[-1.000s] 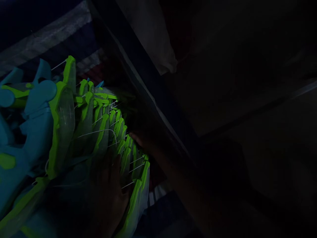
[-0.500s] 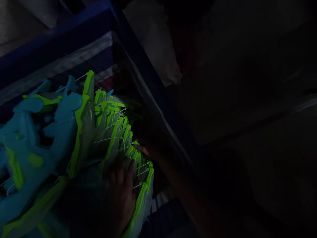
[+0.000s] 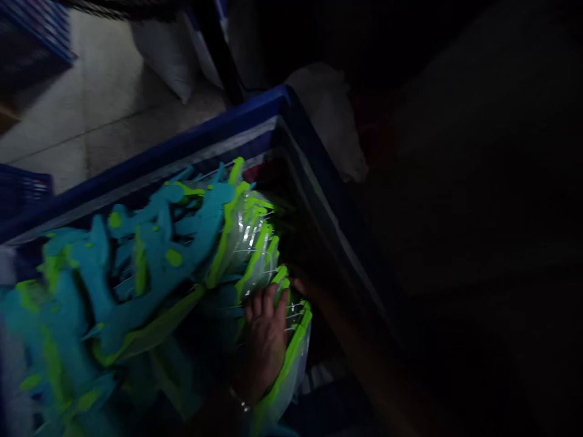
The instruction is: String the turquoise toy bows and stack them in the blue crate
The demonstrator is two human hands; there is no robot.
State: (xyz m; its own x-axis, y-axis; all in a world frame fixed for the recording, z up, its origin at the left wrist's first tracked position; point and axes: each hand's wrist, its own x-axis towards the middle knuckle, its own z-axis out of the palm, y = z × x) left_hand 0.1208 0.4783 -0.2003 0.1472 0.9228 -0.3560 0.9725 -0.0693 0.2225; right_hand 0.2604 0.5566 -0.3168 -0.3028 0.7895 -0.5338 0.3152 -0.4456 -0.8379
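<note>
Blue plastic pieces with bright green edges fill the bin in a jumble, some with clear film and thin white ties. Along their right side, several green-edged pieces stand close together in a row. My left hand, with a bracelet at the wrist, curls its fingers over this row, thumb at the near end. My right hand reaches in from the right and grips the row's outer edge. Only its fingertips catch light; the rest is dark. The fingers' undersides are hidden.
The bin's blue rim runs around the pieces. Beyond it are a white sack, a dark post and blue crates on a tiled floor. The right side is nearly black.
The view has shifted, so the bin and both hands sit farther right and more of the floor shows. Both hands stay at the same row of pieces. The left hand is better lit.
</note>
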